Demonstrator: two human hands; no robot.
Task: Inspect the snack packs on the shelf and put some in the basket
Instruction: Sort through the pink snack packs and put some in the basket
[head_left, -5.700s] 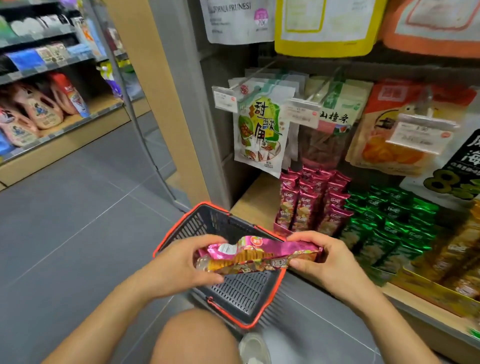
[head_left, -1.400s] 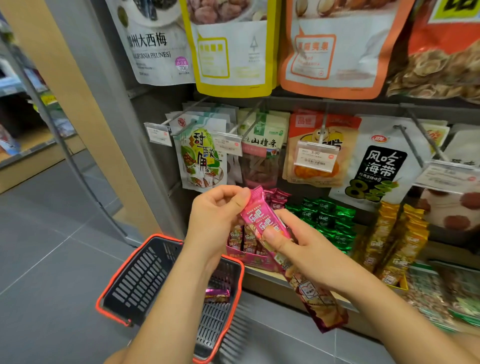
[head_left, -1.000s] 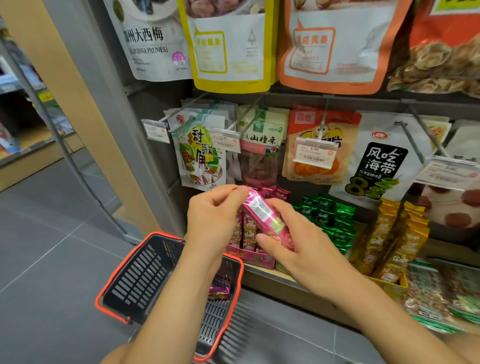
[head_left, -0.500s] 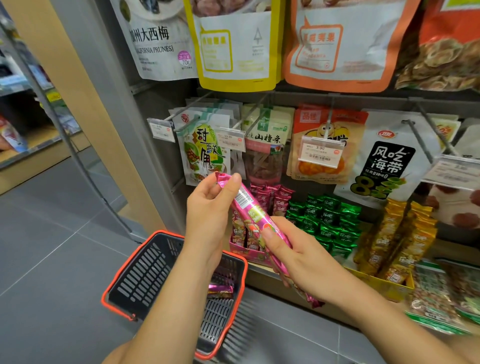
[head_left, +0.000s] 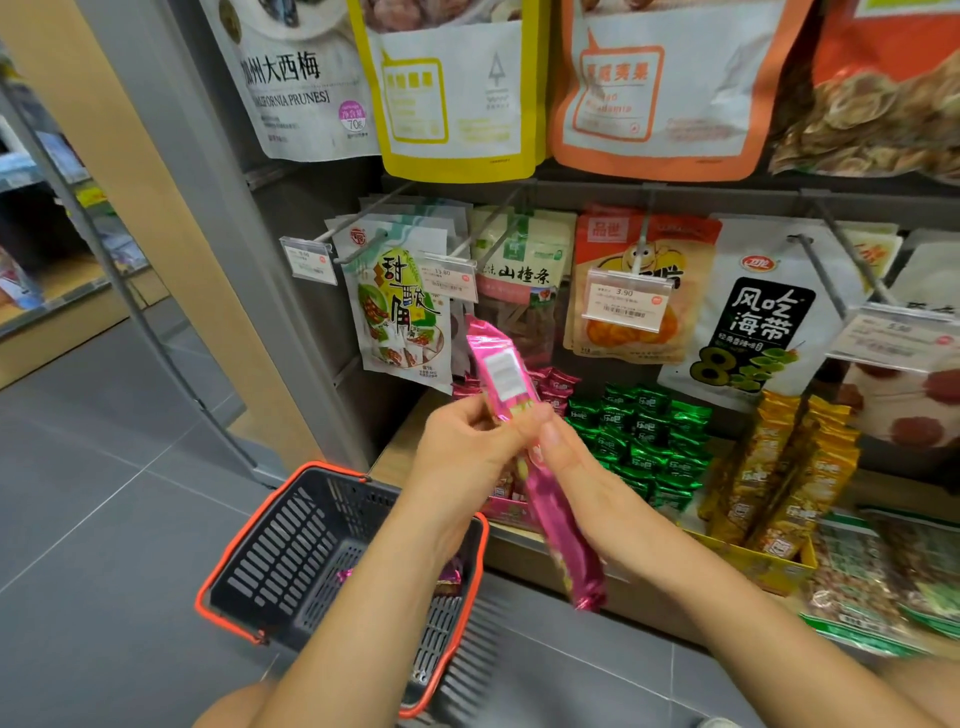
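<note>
I hold a long pink snack pack (head_left: 524, 441) upright and tilted in front of the shelf (head_left: 524, 545), my left hand (head_left: 467, 452) and right hand (head_left: 582, 478) each with a grip pinching its middle. The basket (head_left: 291, 561) sits below on the floor, another pink pack (head_left: 449, 577) lying inside it.

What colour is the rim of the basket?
The basket's rim is orange-red, around dark grey slotted walls. The head view shows it.
</note>
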